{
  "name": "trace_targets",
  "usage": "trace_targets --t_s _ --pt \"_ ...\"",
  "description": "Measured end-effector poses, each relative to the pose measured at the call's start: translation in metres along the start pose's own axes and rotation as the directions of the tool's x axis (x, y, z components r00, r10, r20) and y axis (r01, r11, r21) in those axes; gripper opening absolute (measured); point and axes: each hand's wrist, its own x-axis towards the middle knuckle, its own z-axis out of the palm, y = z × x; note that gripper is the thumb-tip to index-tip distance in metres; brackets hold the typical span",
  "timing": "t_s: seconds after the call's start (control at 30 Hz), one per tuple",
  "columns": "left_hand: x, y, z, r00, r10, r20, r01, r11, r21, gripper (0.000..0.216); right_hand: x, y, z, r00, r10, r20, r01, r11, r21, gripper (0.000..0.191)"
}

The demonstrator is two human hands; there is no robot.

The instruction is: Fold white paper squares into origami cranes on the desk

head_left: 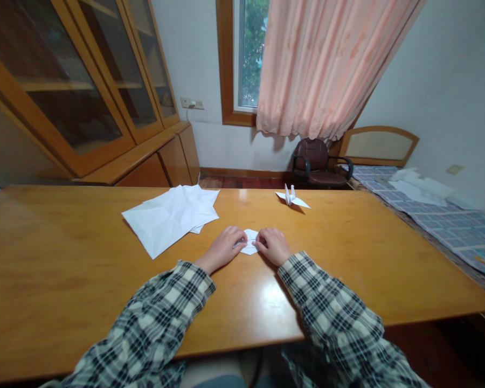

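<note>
A small folded piece of white paper (250, 249) lies on the wooden table between my two hands. My left hand (228, 245) pinches its left side, fingers curled and the fingertips at the paper's edge. On the opposite side my right hand (272, 245) has its fingers closed at the paper's right edge. Fold lines run across the middle of the paper; parts of both its sides are hidden under my fingers. Beyond my right hand stands a white origami crane (291, 198) with its wings spread. Left of my hands rests a loose stack of creased white paper sheets (173, 215).
The wooden table (84, 291) reaches across the view, its near edge close to my body. Behind it are a glass-door cabinet (101, 81), a brown armchair (317, 161) and a pink curtain (311, 64). A bed (428, 210) with a checked cover stands at the right.
</note>
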Motion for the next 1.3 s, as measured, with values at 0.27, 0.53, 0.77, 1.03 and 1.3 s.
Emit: trace_targets --t_s 0.27,0.53,0.77,1.03,1.3 --pt "0.0 0.0 -0.003 0.999 -0.004 0.034 0.004 1.0 0.009 0.007 -0.002 -0.003 -0.002 0.999 0.015 0.029 -0.014 0.999 -0.034 0.019" --pt "-0.006 -0.008 -0.012 0.998 -0.007 0.066 0.008 1.0 -0.004 0.014 -0.002 0.001 0.0 0.999 -0.015 0.041 0.016 1.0 -0.019 0.015" --pt "-0.008 -0.012 -0.013 0.998 -0.043 0.051 0.043 0.999 0.011 0.019 0.0 0.007 -0.002 0.996 -0.054 0.077 0.053 0.999 0.009 0.012" --pt "-0.008 -0.014 -0.011 0.996 -0.054 0.073 0.053 0.998 0.022 0.019 0.002 0.009 -0.002 0.996 -0.063 0.067 0.06 0.997 0.047 0.012" --pt "-0.006 -0.011 -0.015 0.991 -0.06 0.123 0.06 0.998 0.001 0.024 0.005 0.003 -0.008 0.999 0.034 0.013 -0.035 0.992 0.125 0.014"
